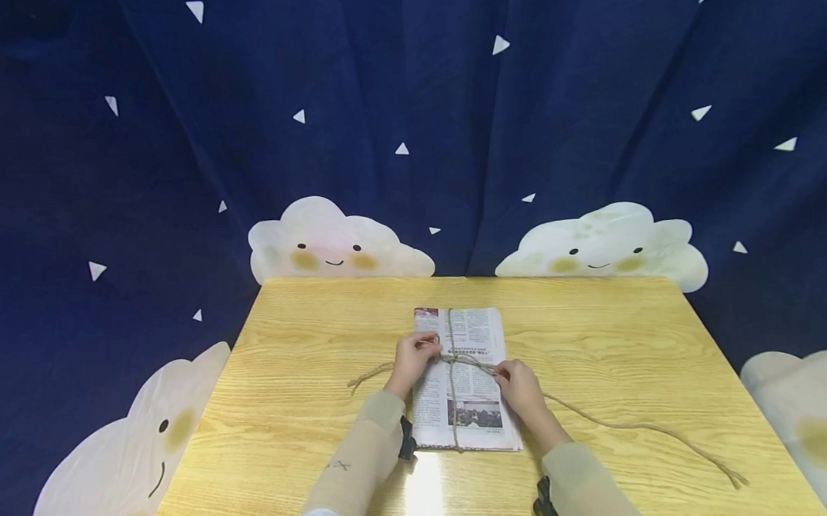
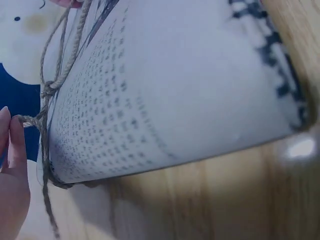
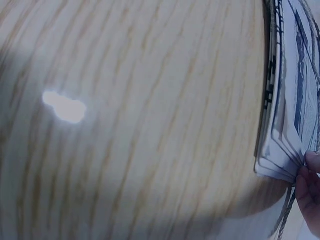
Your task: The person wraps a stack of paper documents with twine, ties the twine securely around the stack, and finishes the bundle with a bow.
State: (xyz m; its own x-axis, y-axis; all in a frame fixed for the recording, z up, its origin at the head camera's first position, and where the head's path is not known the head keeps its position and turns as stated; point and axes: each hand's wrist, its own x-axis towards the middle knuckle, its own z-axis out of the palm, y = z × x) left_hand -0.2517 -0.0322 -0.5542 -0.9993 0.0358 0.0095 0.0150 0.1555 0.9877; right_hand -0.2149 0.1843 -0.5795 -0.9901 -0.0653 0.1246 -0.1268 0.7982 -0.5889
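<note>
A folded stack of newspapers (image 1: 429, 416) lies on the table with jute twine (image 1: 452, 398) crossed over it lengthwise and crosswise. The twine meets at a knot (image 1: 454, 357) near the middle of the top sheet. My left hand (image 1: 412, 361) pinches a bit of twine just left of that knot; the left wrist view shows the pinched strand (image 2: 31, 120) between thumb and finger. At the right edge of the stack, my right hand (image 1: 522, 389) pinches the twine running from the knot. In the right wrist view, its fingertips (image 3: 303, 175) are right at the papers' corner.
One loose twine end (image 1: 370, 375) lies left of the stack, and a longer tail (image 1: 635, 427) trails right across the wooden table (image 1: 306, 338). A dark blue curtain (image 1: 421, 74) with cloud patterns hangs behind. Black wrist mounts (image 1: 545, 502) sit under both forearms.
</note>
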